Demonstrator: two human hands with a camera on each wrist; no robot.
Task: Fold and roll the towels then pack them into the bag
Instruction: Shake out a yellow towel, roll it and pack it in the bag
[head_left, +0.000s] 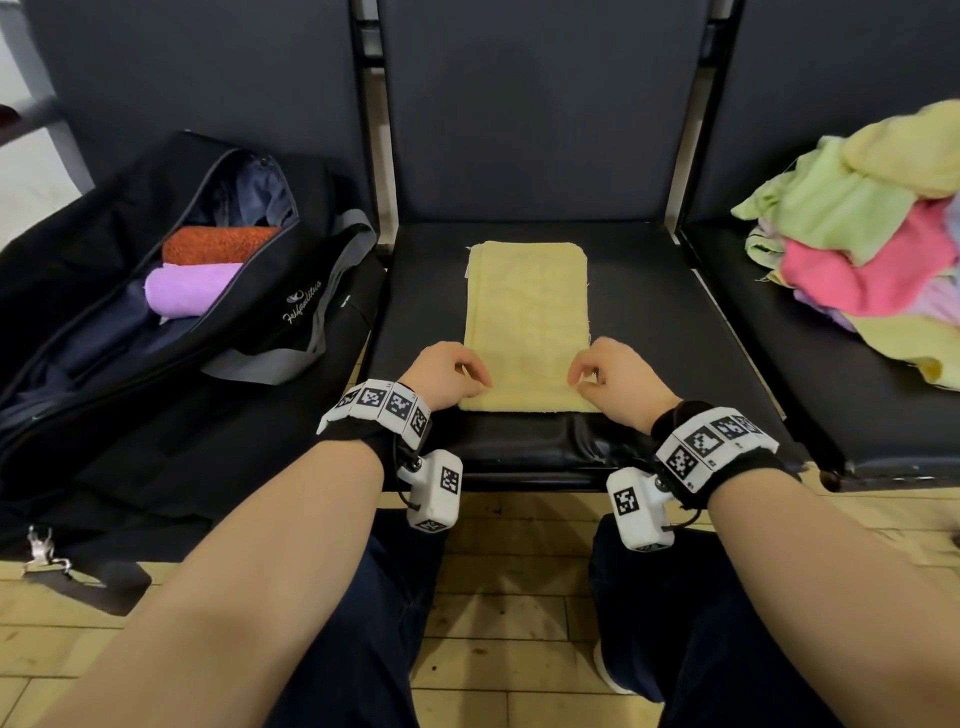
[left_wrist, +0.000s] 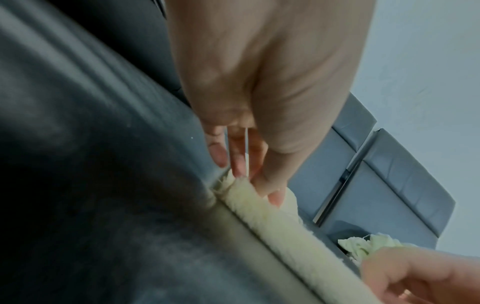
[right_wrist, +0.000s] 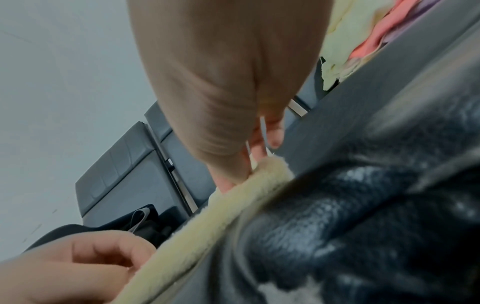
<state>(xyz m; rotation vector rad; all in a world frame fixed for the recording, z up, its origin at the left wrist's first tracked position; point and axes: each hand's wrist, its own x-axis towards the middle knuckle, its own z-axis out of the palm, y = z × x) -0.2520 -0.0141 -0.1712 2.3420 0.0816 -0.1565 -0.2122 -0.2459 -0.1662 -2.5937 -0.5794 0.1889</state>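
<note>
Yellow and soft, the folded towel (head_left: 525, 322) lies flat in a long strip on the middle black seat (head_left: 665, 312). Its near end sits close to the front edge of the seat.

The left hand (head_left: 448, 375) pinches the near left corner of the towel, with the thumb on top and the fingertips (left_wrist: 240, 164) curled at its edge. The right hand (head_left: 618, 375) pinches the near right corner the same way.

It looks like the roll is about to start from this near end. To do it well, both hands should turn the edge over at the same time, so the roll stays straight. Keep the first turn small and tight. A loose start would likely make a fat, floppy roll. Push away slowly toward the seat back and keep the sides even.

The black bag (head_left: 130, 332) lies open on the left seat. An orange rolled towel (head_left: 218, 244) and a purple rolled towel (head_left: 189, 288) are already inside, touching each other. There is room beside them for this one.

A pile of loose towels (head_left: 862, 228) waits on the right seat, so there is much more to do.
</note>
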